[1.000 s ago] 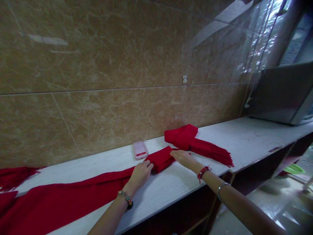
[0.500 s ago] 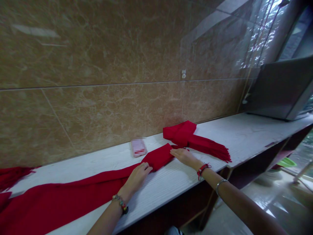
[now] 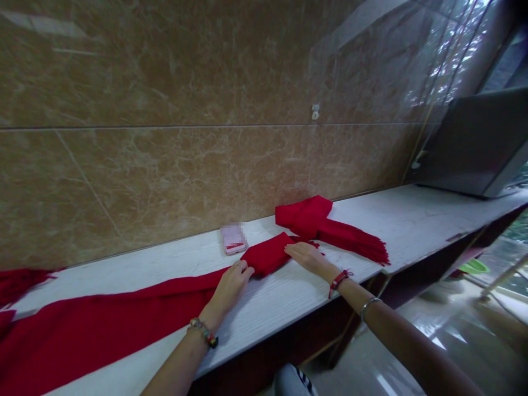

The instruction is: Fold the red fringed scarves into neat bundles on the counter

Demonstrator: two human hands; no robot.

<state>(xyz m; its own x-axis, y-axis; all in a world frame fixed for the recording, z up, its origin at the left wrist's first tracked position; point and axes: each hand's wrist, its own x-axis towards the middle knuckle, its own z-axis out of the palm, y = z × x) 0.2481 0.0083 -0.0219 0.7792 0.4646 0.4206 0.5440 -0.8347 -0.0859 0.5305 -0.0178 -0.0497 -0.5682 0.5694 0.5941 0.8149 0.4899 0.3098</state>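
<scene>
A long red scarf (image 3: 119, 324) runs along the white countertop (image 3: 243, 324), spread wide at the left and narrowed into a folded part near the middle. My left hand (image 3: 231, 286) grips the near edge of that folded part, fingers curled over the cloth. At the fold's right end, my right hand (image 3: 307, 257) holds the cloth with its fingers together; the thumb is hidden. Just behind it lies another red scarf (image 3: 307, 215), folded across itself, with its fringed end (image 3: 371, 247) pointing right.
A phone (image 3: 233, 240) lies behind the folded part, near the tiled wall (image 3: 165, 181). More red fringe (image 3: 25, 280) shows at the far left. A large grey box-shaped object (image 3: 474, 146) stands on the counter at the right. Open shelves lie below; a green basin (image 3: 474, 267) is beyond.
Both hands stay at the folded part of the scarf, which now looks flatter on top. The left hand has shifted slightly left. The view has tilted downward a little.
</scene>
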